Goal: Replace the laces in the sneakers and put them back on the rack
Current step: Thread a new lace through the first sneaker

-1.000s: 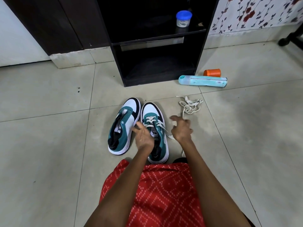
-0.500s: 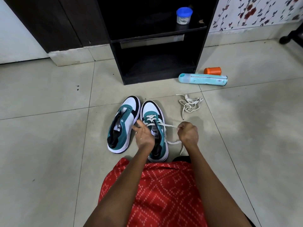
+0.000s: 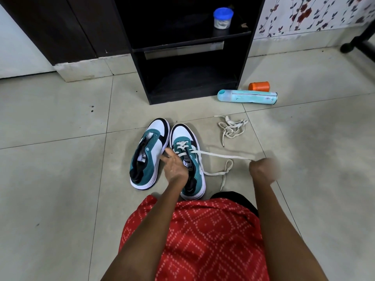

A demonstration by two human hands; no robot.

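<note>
Two teal, white and black sneakers stand side by side on the floor tiles. The left sneaker (image 3: 149, 151) has no lace. The right sneaker (image 3: 187, 159) is partly laced with a white lace (image 3: 221, 156). My left hand (image 3: 174, 166) rests on the right sneaker's tongue with fingers spread. My right hand (image 3: 263, 169), blurred, grips one end of that lace and holds it taut out to the right. The lace's other end lies looped on the floor. A second loose white lace (image 3: 232, 128) lies in a tangle beyond.
A black shoe rack (image 3: 190, 49) stands straight ahead, with a blue-lidded jar (image 3: 222, 18) on its upper shelf. A light blue bottle (image 3: 246, 97) and an orange container (image 3: 259, 86) lie to the rack's right. My red-patterned lap fills the bottom.
My right hand closed on the lace end and pulled it out to the right, drawing the lace taut. My left hand stayed on the right sneaker.
</note>
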